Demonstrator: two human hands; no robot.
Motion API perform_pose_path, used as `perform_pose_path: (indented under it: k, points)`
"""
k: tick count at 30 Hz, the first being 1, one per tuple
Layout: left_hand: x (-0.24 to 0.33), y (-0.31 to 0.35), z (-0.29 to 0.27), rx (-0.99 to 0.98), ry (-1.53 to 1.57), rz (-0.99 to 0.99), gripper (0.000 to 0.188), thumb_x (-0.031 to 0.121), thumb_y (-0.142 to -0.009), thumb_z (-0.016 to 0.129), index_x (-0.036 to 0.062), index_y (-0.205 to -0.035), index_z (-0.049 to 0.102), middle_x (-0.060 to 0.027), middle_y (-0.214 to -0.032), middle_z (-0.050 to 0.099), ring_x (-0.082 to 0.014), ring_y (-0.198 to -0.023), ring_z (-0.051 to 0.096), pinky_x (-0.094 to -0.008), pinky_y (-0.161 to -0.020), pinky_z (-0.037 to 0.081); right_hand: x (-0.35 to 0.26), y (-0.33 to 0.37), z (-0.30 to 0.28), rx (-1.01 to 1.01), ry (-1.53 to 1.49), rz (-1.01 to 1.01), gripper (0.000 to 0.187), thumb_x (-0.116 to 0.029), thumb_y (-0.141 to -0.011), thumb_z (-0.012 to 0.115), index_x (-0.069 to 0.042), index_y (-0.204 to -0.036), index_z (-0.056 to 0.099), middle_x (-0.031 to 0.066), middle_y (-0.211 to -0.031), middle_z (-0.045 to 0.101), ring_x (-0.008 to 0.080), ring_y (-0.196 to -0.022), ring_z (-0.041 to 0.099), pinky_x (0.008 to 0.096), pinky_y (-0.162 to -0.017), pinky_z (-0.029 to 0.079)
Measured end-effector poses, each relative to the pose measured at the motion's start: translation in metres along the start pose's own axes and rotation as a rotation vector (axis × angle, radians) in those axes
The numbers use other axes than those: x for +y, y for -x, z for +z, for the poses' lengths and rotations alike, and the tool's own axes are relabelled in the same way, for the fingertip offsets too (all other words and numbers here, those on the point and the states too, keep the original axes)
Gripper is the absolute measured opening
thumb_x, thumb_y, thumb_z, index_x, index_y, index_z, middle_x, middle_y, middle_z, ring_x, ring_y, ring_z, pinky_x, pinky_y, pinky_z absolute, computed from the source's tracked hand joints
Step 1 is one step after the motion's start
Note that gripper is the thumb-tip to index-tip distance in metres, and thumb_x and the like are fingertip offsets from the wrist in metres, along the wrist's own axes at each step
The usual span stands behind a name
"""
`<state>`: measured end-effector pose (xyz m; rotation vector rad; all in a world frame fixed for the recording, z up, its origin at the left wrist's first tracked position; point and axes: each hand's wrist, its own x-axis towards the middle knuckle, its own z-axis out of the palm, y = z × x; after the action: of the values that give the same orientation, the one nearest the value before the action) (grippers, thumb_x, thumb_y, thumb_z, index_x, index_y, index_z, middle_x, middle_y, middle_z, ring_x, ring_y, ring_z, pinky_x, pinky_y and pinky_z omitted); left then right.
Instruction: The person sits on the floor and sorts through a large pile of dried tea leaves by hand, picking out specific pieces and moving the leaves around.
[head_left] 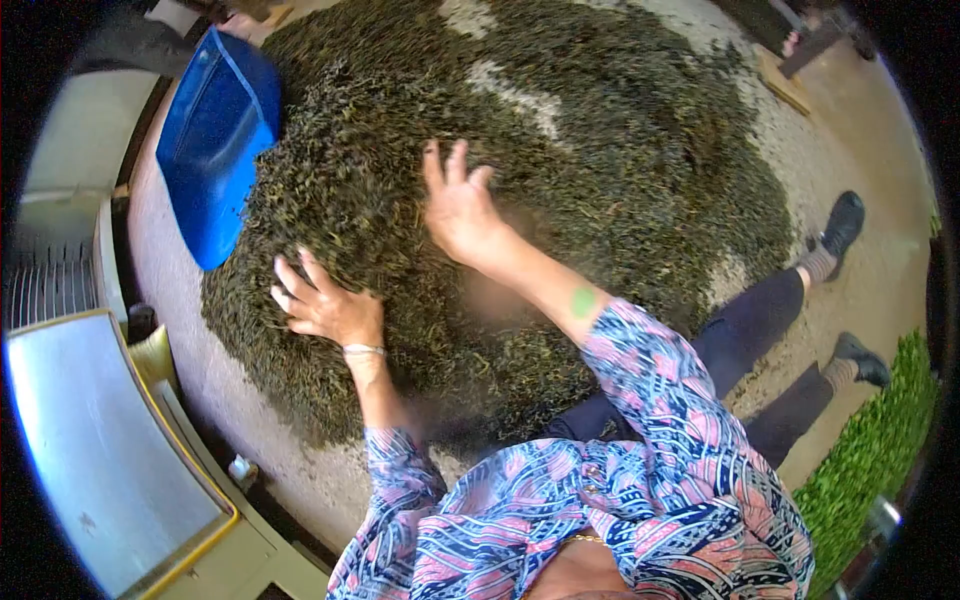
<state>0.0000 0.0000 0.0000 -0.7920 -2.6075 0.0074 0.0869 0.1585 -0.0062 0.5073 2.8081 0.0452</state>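
A broad heap of dark, withered leaves [640,130], looking like tea, spreads over the floor in front of me. My left hand [335,308] lies on the near left side of the heap, its fingers spread and a pale bangle at the wrist. Farther up and to the right, my right hand [465,210] rests on the leaves with its fingers apart, a little blurred. Neither hand grips anything that I can make out. A blue plastic scoop [210,140] stands tilted against the heap's far left edge, its inside facing me.
At the left is a machine with a silvery panel [110,440] edged in yellow. Legs in dark trousers [760,325] stretch out to the right, ending in dark shoes [845,222]. Fresh green leaves [880,430] lie at lower right. A wooden strip [782,85] rests at far right.
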Motion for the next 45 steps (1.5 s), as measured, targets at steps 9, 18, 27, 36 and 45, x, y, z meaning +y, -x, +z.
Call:
perform_pose_path:
  k: [9, 18, 27, 36, 45]
  points:
    - [0.026, -0.121, 0.002, -0.181, -0.043, 0.194, 0.090, 0.023, -0.060, 0.073, 0.0202, -0.135, 0.023, -0.0116, -0.139, 0.017, -0.0425, -0.122, 0.023, -0.0682, -0.084, 0.031, 0.067, 0.018, 0.031, 0.455, -0.480, -0.063, 0.068, -0.035, -0.067, 0.070, -0.009, -0.124, 0.044, 0.0233, -0.141, -0.003, 0.0461, -0.123, 0.022, 0.0553, -0.093, 0.036]
    - [0.104, -0.140, -0.067, -0.307, 0.447, 0.822, 0.061, 0.043, -0.074, 0.062, 0.0079, -0.121, 0.046, -0.0170, -0.118, 0.049, -0.0329, -0.108, 0.046, -0.0407, -0.088, 0.040, 0.141, 0.108, 0.111, 0.736, -0.488, 0.595, 0.067, -0.044, -0.073, 0.064, -0.005, -0.121, 0.040, 0.0255, -0.127, 0.034, 0.0413, -0.120, 0.027, 0.0546, -0.095, 0.026]
    - [0.292, -0.229, 0.075, -0.671, 1.056, 0.583, 0.065, 0.041, -0.082, 0.051, -0.0017, -0.128, 0.036, -0.0195, -0.127, 0.043, -0.0295, -0.118, 0.042, -0.0354, -0.099, 0.033, 0.126, 0.099, 0.113, 0.362, -0.603, 0.722, 0.058, -0.048, -0.079, 0.051, -0.010, -0.122, 0.045, 0.0171, -0.135, 0.029, 0.0362, -0.129, 0.013, 0.0609, -0.098, 0.014]
    - [0.361, -0.309, 0.163, -0.457, 0.917, 0.018, 0.098, 0.076, -0.071, 0.029, 0.0023, -0.136, 0.021, -0.0227, -0.137, 0.025, -0.0341, -0.129, 0.022, -0.0462, -0.105, 0.011, 0.128, 0.107, 0.139, 0.587, -0.553, 0.705, 0.060, -0.053, -0.071, 0.056, -0.009, -0.111, 0.054, 0.0163, -0.124, 0.041, 0.0380, -0.125, 0.023, 0.0665, -0.090, 0.019]
    - [0.478, -0.304, 0.178, -0.635, 0.394, 0.871, 0.086, 0.066, -0.078, 0.038, 0.0064, -0.137, 0.019, -0.0153, -0.138, 0.027, -0.0265, -0.129, 0.024, -0.0518, -0.102, 0.017, 0.127, 0.110, 0.134, 0.546, -0.614, 0.678, 0.056, -0.050, -0.065, 0.063, -0.010, -0.104, 0.057, 0.0146, -0.120, 0.045, 0.0387, -0.117, 0.033, 0.0611, -0.090, 0.022]
